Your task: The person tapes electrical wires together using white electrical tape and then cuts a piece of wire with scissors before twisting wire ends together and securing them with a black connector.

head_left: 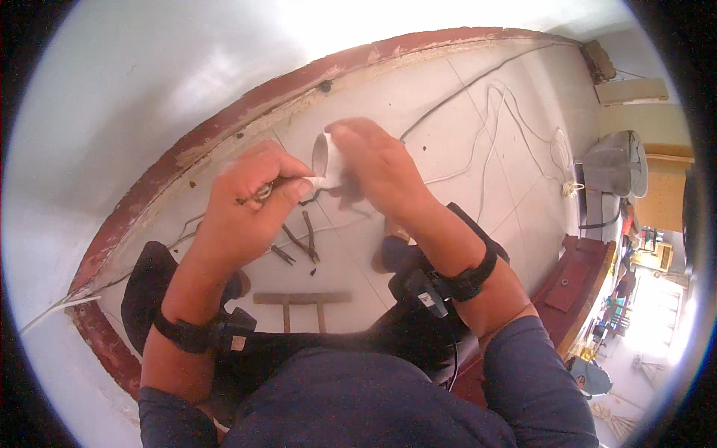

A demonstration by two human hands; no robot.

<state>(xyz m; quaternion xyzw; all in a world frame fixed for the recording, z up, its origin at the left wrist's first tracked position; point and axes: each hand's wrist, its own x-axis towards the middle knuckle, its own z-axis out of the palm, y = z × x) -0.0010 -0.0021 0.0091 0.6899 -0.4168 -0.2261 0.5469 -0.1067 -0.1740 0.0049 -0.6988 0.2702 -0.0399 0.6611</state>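
Observation:
My right hand [377, 160], somewhat blurred, holds a roll of white tape [320, 154] with its open ring facing left. Close beside it, my left hand [250, 198] is closed, its thumb and forefinger pinching a small white strip [320, 181] just below the roll. Whether that strip is the tape's end or a wrapped piece of wire, I cannot tell. A short dark wire [317, 194] shows just under the fingertips. Pliers with dark handles [302, 240] lie on the tiled floor below my left hand.
Between my feet sits a low wooden frame [302, 298]. White cable [489, 142] loops across the floor at right, and a black cable [455, 101] runs toward the far corner. A red-brown skirting [224, 112] borders the wall; a red wooden piece [571, 287] lies right.

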